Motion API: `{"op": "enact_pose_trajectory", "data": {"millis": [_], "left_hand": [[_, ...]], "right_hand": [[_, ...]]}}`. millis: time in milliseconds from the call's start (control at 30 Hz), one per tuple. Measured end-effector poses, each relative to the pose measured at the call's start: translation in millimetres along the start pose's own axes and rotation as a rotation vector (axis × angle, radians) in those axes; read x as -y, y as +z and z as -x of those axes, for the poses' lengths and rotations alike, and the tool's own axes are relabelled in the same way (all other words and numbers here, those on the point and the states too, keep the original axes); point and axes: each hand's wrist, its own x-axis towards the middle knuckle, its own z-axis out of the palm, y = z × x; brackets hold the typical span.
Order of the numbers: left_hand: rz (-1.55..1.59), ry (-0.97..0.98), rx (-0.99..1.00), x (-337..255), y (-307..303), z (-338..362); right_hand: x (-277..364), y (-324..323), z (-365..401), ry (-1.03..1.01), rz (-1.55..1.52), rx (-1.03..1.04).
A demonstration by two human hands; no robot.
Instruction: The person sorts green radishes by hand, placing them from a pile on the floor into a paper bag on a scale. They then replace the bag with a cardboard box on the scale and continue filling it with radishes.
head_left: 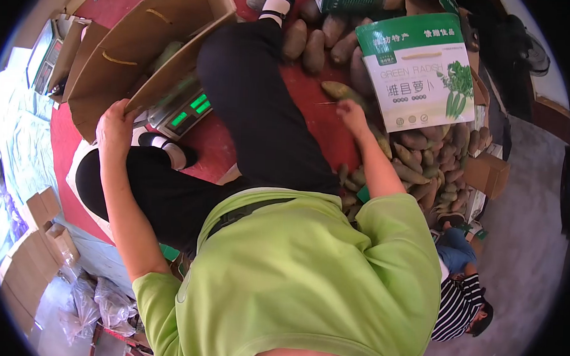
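My left hand (116, 129) grips the lower edge of an open brown cardboard box (129, 41), beside a scale (181, 113) with green lit digits. Something roundish and green lies partly hidden inside the box. On the other side, my right hand (351, 114) has its fingers drawn together at the near end of a long green radish (341, 91) lying on the red floor covering. Whether the fingers hold the radish or something thin cannot be made out. A white and green printed carton (420, 72) stands just beyond that hand, over the radish pile.
A large pile of radishes (429, 159) spreads at the right, with a small brown box (486, 175) beside it. A person in a striped top (460, 306) is at the lower right. Plastic bags (111, 304) and cardboard pieces (30, 262) lie at the lower left.
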Motion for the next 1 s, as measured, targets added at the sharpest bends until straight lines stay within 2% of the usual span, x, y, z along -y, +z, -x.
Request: {"op": "enact_pose_trajectory", "data": {"millis": [100, 167, 233, 367, 433, 467, 500, 567, 667, 767, 867, 900, 967, 1000], "left_hand": [[-0.002, -0.058, 0.028, -0.7, 0.1, -0.5], [0.012, -0.045, 0.007, 3.5, 3.3, -0.9], [0.002, -0.041, 0.006, 2.9, 3.3, -1.2], [0.022, -0.066, 0.015, 8.0, 6.3, -2.4], [0.02, -0.076, 0.018, 4.3, 4.9, -1.4], [0.023, -0.083, 0.024, 2.3, 4.1, -1.1], [0.019, -0.087, 0.018, 1.6, 3.4, -1.3], [0.024, -0.064, 0.019, 1.2, 2.9, -0.3], [0.01, -0.051, -0.015, 1.1, 2.3, 0.9], [0.012, -0.071, -0.021, -0.9, 2.7, 0.4], [-0.008, -0.044, -0.023, 3.3, 4.0, -0.1], [-0.008, -0.031, -0.029, 4.1, 4.5, -0.4], [-0.007, -0.02, -0.036, 3.7, 4.7, 0.1], [-0.012, -0.028, -0.031, 2.2, 3.9, 0.5]], "right_hand": [[-57.5, 12.7, 64.4, 0.309, 0.297, 0.134], [-80.0, 24.0, 101.0, 0.479, 0.332, 0.243], [-76.1, 30.0, 132.5, 0.57, 0.36, 0.3], [-65.4, 61.4, 157.0, 0.495, 0.265, 0.352], [-73.8, 84.9, 156.7, 0.491, 0.1, 0.525], [-80.5, 99.1, 153.2, 0.44, 0.286, 0.577], [-66.6, 94.4, 150.5, 0.431, 0.284, 0.577], [-22.2, 73.2, 149.4, 0.57, 0.459, 0.645], [-60.4, 90.4, 144.0, 0.47, 0.595, 0.695], [-47.9, 84.3, 149.8, 0.466, 0.564, 0.656], [-86.6, 118.3, 159.6, 0.439, 0.565, 0.678], [-75.1, 111.3, 158.5, 0.434, 0.569, 0.678], [-43.9, 92.7, 157.7, 0.555, 0.549, 0.656], [-55.5, 99.2, 157.7, 0.551, 0.552, 0.655]]}}
